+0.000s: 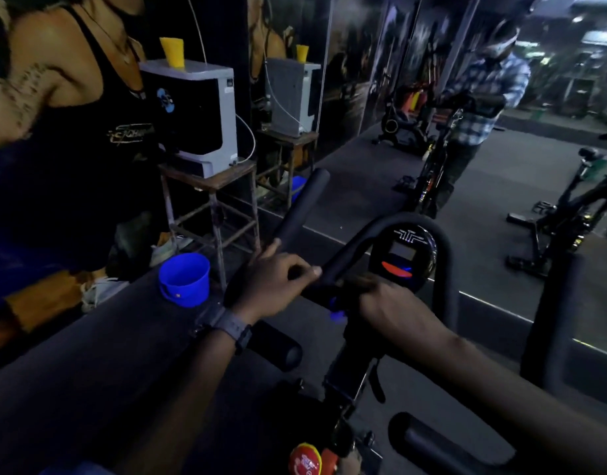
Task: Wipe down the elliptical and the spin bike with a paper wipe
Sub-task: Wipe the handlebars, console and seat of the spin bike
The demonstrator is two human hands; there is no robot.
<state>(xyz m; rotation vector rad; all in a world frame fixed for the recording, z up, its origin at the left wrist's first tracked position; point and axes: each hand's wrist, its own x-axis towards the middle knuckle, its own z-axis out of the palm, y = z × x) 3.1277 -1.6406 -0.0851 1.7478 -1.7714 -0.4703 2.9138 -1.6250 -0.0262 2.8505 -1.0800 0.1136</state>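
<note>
The spin bike's black handlebar [444, 248] loops around a small console [405, 256] with a red and blue glow. My left hand [278, 284], a watch on its wrist, grips the left branch of the bar, below the long foam grip [303, 204]. My right hand [389, 305] lies on the crossbar just under the console, with its fingers curled over it. No paper wipe shows in either hand; the light is dim. A red knob [305, 461] sits low on the frame.
A blue bucket [184, 280] stands on the floor left of the bike. Behind it a metal stool [212, 204] carries a grey water machine [195, 111] with a yellow cup [173, 51]. A wall mirror [363, 80] reflects a person. Another bike [569, 217] stands at the right.
</note>
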